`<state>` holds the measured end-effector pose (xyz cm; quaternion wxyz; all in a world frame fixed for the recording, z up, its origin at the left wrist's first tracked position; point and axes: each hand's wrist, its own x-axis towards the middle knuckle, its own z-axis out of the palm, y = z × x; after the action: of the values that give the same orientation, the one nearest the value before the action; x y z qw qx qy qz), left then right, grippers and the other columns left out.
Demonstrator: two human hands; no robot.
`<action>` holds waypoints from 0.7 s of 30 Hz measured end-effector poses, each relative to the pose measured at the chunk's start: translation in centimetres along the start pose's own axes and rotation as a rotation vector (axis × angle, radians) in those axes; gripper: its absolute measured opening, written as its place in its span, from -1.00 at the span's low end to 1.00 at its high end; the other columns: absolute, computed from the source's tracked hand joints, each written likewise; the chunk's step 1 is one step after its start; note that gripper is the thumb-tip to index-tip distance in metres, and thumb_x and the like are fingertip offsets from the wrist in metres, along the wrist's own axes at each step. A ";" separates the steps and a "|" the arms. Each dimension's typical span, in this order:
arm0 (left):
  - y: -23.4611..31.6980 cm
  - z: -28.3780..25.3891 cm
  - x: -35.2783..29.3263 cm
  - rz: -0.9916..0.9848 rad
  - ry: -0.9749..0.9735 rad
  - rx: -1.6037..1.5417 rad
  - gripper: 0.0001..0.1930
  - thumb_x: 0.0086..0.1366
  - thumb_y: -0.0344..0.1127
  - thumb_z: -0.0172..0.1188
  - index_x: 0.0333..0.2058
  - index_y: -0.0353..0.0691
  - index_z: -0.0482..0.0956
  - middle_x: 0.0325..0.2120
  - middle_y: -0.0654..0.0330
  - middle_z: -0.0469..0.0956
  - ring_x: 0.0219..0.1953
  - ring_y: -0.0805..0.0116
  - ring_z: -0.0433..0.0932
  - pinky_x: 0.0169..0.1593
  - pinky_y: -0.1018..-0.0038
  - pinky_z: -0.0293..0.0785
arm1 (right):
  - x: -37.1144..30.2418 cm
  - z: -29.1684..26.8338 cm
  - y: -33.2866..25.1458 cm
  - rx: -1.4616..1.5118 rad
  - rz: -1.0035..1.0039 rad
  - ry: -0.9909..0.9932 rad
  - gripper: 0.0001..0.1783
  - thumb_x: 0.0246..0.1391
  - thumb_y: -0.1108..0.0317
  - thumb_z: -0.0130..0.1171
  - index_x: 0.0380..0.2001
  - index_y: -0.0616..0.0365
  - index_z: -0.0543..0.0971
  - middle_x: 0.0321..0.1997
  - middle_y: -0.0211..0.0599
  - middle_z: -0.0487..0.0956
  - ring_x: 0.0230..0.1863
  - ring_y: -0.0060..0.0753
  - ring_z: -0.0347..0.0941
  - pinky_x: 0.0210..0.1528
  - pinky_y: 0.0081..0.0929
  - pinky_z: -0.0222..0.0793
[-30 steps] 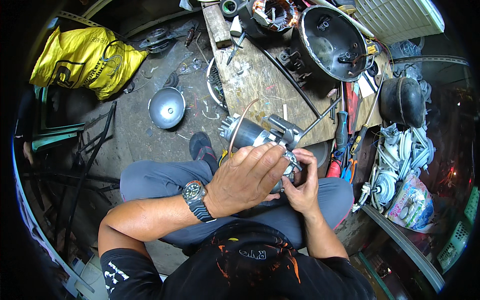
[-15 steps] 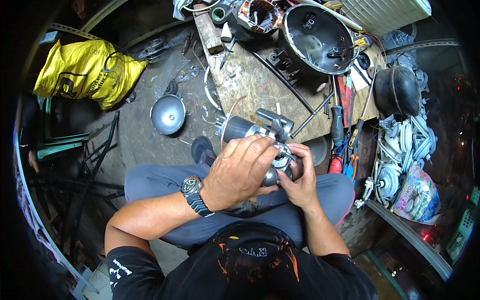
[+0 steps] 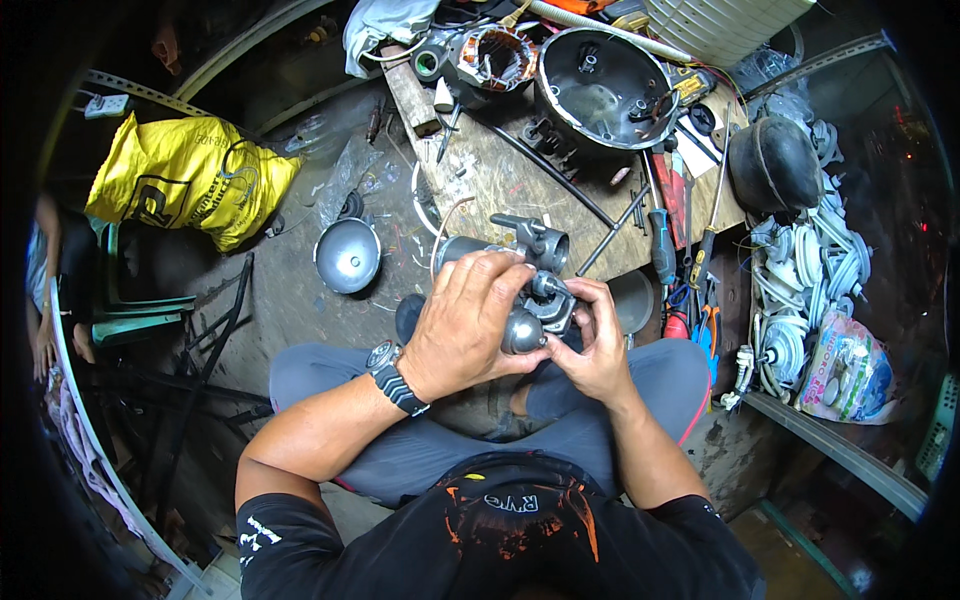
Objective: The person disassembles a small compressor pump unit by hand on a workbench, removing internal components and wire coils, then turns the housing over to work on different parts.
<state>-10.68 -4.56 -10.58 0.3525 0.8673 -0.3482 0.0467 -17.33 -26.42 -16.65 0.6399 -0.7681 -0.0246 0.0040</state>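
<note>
Above my lap I hold a grey metal machine part [image 3: 556, 316] with a rounded dome on its near side. My left hand [image 3: 462, 322] is wrapped round its left side, fingers closed over the top. My right hand [image 3: 592, 345] grips its right side, with the thumb against the lower edge near the dome. Just beyond my fingers lies a cylindrical metal piece with a cast bracket [image 3: 540, 240], partly covered by my left hand. A thin copper tube [image 3: 441, 228] rises beside it.
On the wooden board [image 3: 500, 165] sit a round black metal housing [image 3: 605, 90] and a stator with copper windings [image 3: 498, 57]. Screwdrivers [image 3: 661, 248] and pliers [image 3: 708, 320] lie at the right. A metal bowl [image 3: 347, 255] and a yellow bag [image 3: 190, 180] are at the left.
The metal part has turned and shifted a little left between my hands, showing more of its dome and body. Both hands keep their grip. The whole view has shifted slightly.
</note>
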 end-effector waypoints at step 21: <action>-0.8 -0.4 0.3 -0.021 0.077 0.071 -0.17 -0.21 -0.08 0.64 0.04 -0.22 0.45 0.03 -0.11 0.45 0.06 -0.11 0.46 0.13 0.05 0.39 | 0.2 1.0 1.0 0.267 0.013 0.041 -0.20 0.02 0.51 0.51 0.26 0.27 0.28 0.29 -0.07 0.38 0.34 -0.24 0.38 0.30 -0.24 0.48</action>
<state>-9.89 -4.05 -10.67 0.3350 0.8805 -0.3233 0.0887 -17.10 -25.62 -17.83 0.7369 -0.6760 -0.0057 -0.0041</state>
